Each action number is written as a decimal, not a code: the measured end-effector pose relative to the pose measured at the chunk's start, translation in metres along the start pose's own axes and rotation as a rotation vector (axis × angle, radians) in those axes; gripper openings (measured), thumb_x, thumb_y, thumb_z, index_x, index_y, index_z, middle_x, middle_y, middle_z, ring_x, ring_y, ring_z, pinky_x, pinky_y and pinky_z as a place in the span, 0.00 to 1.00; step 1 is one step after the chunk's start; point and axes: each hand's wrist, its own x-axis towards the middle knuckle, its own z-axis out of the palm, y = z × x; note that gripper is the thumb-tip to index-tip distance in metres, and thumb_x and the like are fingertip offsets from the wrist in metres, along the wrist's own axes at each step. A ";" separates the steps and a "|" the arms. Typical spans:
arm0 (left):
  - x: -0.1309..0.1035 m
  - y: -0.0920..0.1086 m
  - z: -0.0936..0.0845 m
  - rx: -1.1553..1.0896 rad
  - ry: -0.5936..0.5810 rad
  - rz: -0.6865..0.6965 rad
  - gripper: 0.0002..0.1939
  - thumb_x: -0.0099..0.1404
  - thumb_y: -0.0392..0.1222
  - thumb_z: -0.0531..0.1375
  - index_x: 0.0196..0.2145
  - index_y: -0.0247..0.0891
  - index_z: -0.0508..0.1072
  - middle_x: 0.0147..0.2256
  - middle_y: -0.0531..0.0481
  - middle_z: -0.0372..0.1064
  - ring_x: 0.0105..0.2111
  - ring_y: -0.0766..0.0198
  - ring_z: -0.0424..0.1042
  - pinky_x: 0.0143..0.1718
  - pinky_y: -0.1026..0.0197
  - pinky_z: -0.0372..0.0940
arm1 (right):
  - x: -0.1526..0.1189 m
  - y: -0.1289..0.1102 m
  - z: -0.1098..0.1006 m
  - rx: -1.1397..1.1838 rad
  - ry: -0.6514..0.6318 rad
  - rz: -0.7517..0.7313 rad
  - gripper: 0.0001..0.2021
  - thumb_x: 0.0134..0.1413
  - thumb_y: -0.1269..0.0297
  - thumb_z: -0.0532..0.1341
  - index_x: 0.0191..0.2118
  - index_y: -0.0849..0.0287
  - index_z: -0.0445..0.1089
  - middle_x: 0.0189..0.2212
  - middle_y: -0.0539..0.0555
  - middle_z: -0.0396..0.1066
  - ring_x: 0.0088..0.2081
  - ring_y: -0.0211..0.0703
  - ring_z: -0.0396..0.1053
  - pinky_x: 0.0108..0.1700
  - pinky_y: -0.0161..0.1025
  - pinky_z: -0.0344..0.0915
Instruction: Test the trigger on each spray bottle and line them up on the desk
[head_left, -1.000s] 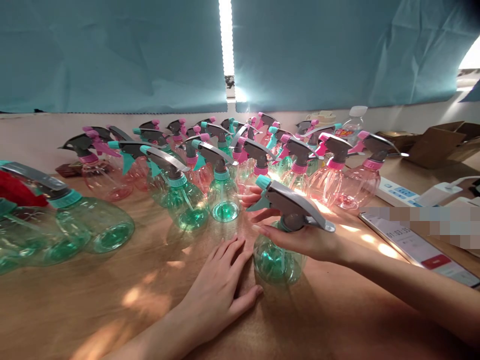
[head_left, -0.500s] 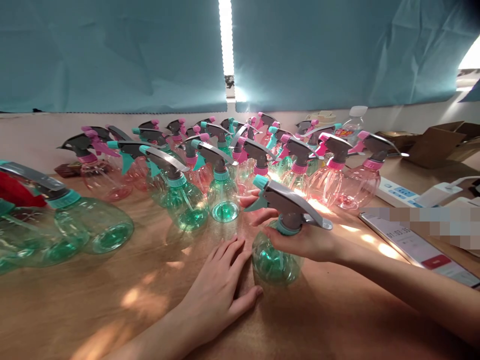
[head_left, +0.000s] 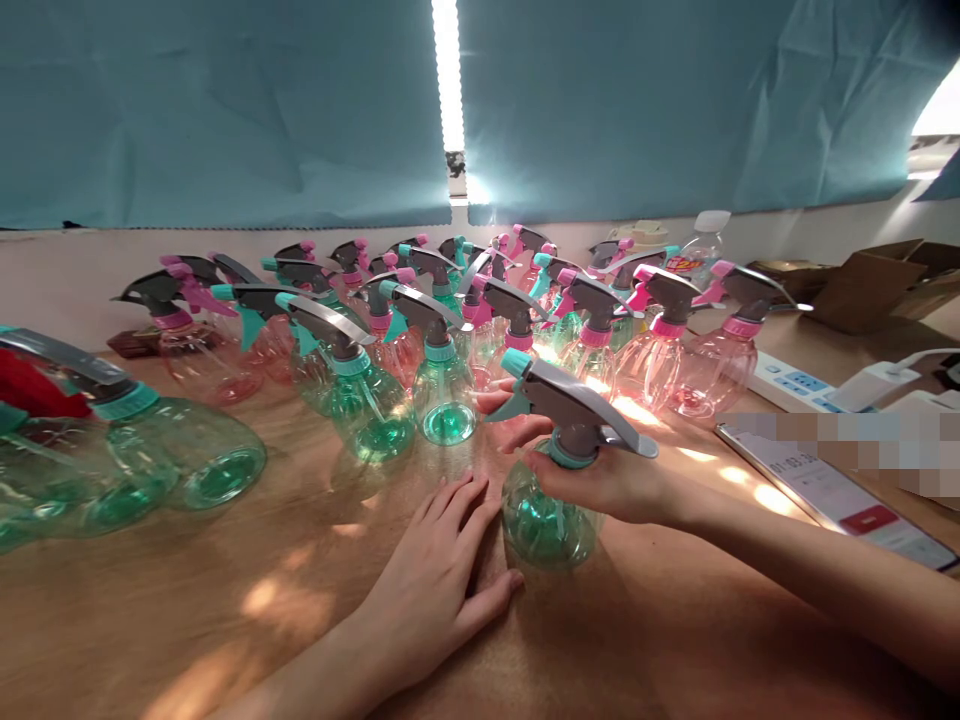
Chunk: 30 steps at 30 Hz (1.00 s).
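A clear green spray bottle (head_left: 551, 525) with a grey head and a teal nozzle and trigger stands upright on the wooden table. My right hand (head_left: 592, 480) grips it round the neck from the right, some fingers reaching toward the trigger side. Just left of that bottle, my left hand (head_left: 442, 560) lies flat on the table, fingers stretched out and holding nothing. Beyond my hands stand another green spray bottle (head_left: 444, 400) and one more green spray bottle (head_left: 373, 415) beside it.
Rows of pink and green spray bottles (head_left: 649, 365) fill the back. More green bottles (head_left: 221, 455) stand at the left by a red item (head_left: 41, 385). On the right are a phone (head_left: 832, 500), a white power strip (head_left: 795, 383) and a cardboard box (head_left: 866, 285).
The whole view has shifted very slightly. Both hands and the bottle keep their places.
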 end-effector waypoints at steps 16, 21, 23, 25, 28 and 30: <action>-0.001 -0.001 0.002 0.028 -0.007 0.002 0.25 0.69 0.50 0.57 0.60 0.40 0.60 0.63 0.41 0.56 0.63 0.47 0.53 0.62 0.42 0.52 | 0.000 -0.009 -0.006 0.209 0.009 0.052 0.17 0.45 0.77 0.54 0.43 0.55 0.57 0.39 0.53 0.72 0.32 0.37 0.71 0.33 0.37 0.70; -0.001 0.000 0.002 0.046 -0.010 -0.001 0.24 0.70 0.49 0.57 0.60 0.39 0.61 0.62 0.41 0.57 0.63 0.48 0.53 0.62 0.44 0.53 | 0.001 -0.013 -0.008 0.166 0.035 0.051 0.13 0.44 0.78 0.55 0.36 0.55 0.57 0.31 0.48 0.64 0.29 0.33 0.65 0.28 0.32 0.64; 0.000 0.000 0.001 0.045 -0.004 0.001 0.24 0.70 0.49 0.57 0.60 0.39 0.61 0.62 0.41 0.57 0.62 0.47 0.54 0.62 0.43 0.53 | 0.001 -0.014 -0.008 0.150 0.036 0.042 0.13 0.44 0.78 0.55 0.35 0.55 0.57 0.29 0.46 0.63 0.25 0.31 0.61 0.25 0.30 0.61; 0.001 0.000 0.000 0.040 0.003 0.008 0.24 0.70 0.48 0.57 0.60 0.39 0.61 0.62 0.41 0.58 0.62 0.47 0.55 0.62 0.43 0.54 | 0.000 -0.014 -0.009 0.115 0.024 0.058 0.13 0.45 0.79 0.56 0.36 0.55 0.58 0.30 0.46 0.64 0.24 0.29 0.60 0.23 0.29 0.60; 0.003 -0.001 -0.001 0.022 0.027 0.020 0.23 0.69 0.47 0.57 0.59 0.40 0.62 0.60 0.41 0.60 0.61 0.46 0.56 0.60 0.43 0.55 | 0.000 -0.012 -0.009 0.075 0.028 0.057 0.15 0.43 0.79 0.56 0.39 0.56 0.61 0.33 0.47 0.68 0.23 0.29 0.59 0.22 0.29 0.59; 0.003 -0.002 -0.001 0.006 0.046 0.023 0.24 0.69 0.46 0.58 0.59 0.41 0.60 0.60 0.41 0.60 0.61 0.46 0.57 0.60 0.43 0.57 | 0.001 -0.009 -0.008 0.066 0.066 0.010 0.17 0.42 0.79 0.55 0.40 0.56 0.64 0.34 0.48 0.70 0.25 0.31 0.63 0.26 0.31 0.63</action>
